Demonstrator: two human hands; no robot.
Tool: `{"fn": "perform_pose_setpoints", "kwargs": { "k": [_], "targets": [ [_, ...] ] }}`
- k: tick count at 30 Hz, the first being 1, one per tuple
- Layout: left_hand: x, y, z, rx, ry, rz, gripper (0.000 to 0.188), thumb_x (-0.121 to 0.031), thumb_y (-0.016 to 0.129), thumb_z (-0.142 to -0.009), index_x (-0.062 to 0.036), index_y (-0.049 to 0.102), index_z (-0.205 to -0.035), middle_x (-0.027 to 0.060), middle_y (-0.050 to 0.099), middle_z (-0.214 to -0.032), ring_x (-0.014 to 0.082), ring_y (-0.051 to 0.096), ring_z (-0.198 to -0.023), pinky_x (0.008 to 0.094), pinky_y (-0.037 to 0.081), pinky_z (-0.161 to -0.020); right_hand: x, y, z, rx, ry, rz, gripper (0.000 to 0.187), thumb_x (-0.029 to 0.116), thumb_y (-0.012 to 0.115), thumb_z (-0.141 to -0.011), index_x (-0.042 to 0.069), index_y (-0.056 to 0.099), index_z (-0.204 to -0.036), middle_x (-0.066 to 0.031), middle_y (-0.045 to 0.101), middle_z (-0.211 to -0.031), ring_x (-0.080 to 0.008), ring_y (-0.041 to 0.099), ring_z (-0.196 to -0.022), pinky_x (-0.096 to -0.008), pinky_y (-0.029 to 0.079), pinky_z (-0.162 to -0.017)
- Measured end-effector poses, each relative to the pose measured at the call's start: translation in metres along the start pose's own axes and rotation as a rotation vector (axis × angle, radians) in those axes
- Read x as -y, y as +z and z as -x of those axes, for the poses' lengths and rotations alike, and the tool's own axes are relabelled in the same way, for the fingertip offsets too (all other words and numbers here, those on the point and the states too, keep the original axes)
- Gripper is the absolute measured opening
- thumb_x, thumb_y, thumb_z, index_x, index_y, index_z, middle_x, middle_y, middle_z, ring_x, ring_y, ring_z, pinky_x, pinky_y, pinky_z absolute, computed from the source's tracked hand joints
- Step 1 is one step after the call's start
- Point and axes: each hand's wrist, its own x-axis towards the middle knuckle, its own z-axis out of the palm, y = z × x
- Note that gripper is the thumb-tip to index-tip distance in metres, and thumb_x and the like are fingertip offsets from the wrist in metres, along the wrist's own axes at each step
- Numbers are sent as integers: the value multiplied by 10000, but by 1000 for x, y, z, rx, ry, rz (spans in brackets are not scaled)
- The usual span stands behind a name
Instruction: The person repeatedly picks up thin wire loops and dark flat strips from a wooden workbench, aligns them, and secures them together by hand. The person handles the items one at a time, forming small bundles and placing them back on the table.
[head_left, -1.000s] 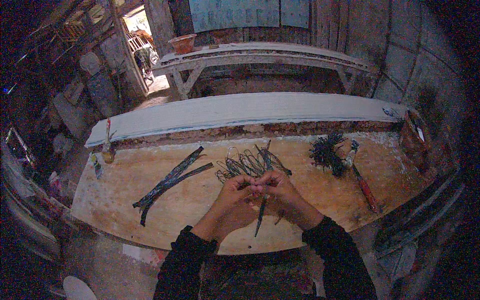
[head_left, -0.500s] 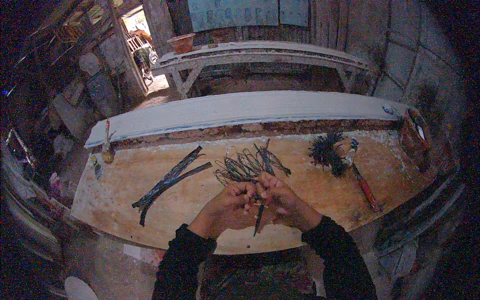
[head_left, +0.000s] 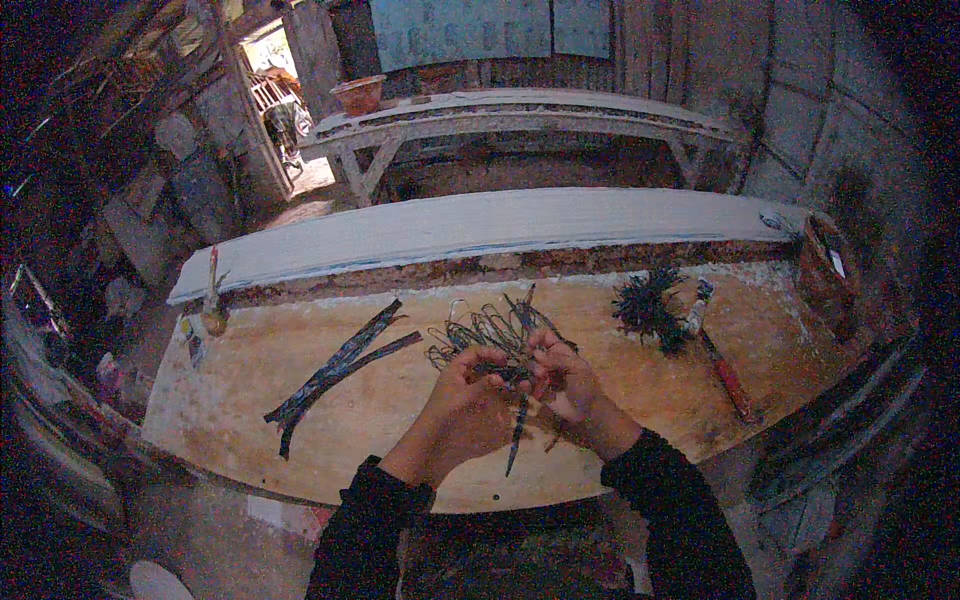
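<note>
My left hand (head_left: 465, 400) and my right hand (head_left: 578, 395) meet over the front middle of the wooden board (head_left: 330, 470). Both have their fingers closed in a pinch on a thin dark strip (head_left: 517, 440), whose tapered end hangs down between them. The fingers hide its upper part. Just beyond my hands lies a tangle of thin wire-like loops (head_left: 470, 332), with a few short dark strips (head_left: 527, 308) on its right side. Longer flat black strips (head_left: 345, 362) lie crossed to the left.
To the right sit a dark bushy bundle (head_left: 648, 310) and a red-handled tool (head_left: 725, 375). A basket-like container (head_left: 828, 262) stands at the right edge. A long white slab (head_left: 480, 222) borders the board's far side. Behind are a bench (head_left: 540, 112) and a reddish bowl (head_left: 360, 96).
My hands have drawn slightly apart, and the right hand has turned, its fingers now lower. The strip's hanging end shows a little more. The view has tilted slightly.
</note>
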Motion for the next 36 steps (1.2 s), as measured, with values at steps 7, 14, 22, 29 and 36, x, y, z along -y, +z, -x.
{"fn": "perform_pose_setpoints", "kwargs": {
  "k": [7,14,22,29,36],
  "targets": [
    [6,-14,-2,-66,-100,-192,181,-36,648,-814,-53,580,-981,31,621,-914,123,585,-822,283,488,-732,8,11,1,89,-97,-72,160,146,540,-891,128,483,-1039,6,536,-810,-88,542,-632,-234,503,-556],
    [8,-36,-4,-66,-112,-257,131,-91,667,-815,-81,597,-925,-7,610,-844,88,561,-755,224,437,-645,9,39,9,-70,-173,224,391,158,621,-846,134,443,-1194,-23,544,-936,-145,578,-777,-277,502,-711],
    [3,-18,-1,-89,-57,-267,172,-70,667,-801,-60,573,-945,10,607,-873,109,574,-802,256,464,-716,-8,41,4,-109,-117,299,589,11,684,-769,125,387,-1265,-40,553,-962,-174,578,-890,-304,472,-809],
    [5,-18,-1,-86,-88,-34,171,-35,633,-810,-63,566,-965,18,599,-922,115,572,-817,264,477,-708,2,51,4,-236,-170,432,575,13,655,-790,140,373,-1275,-46,536,-966,-193,567,-929,-388,512,-764],
    [18,-53,-15,-296,54,-352,113,-27,590,-835,-60,557,-938,14,574,-863,110,560,-753,229,465,-632,8,61,10,-262,-58,430,519,52,665,-790,105,411,-1239,-30,567,-933,-156,569,-928,-295,494,-733]
  ]
}}
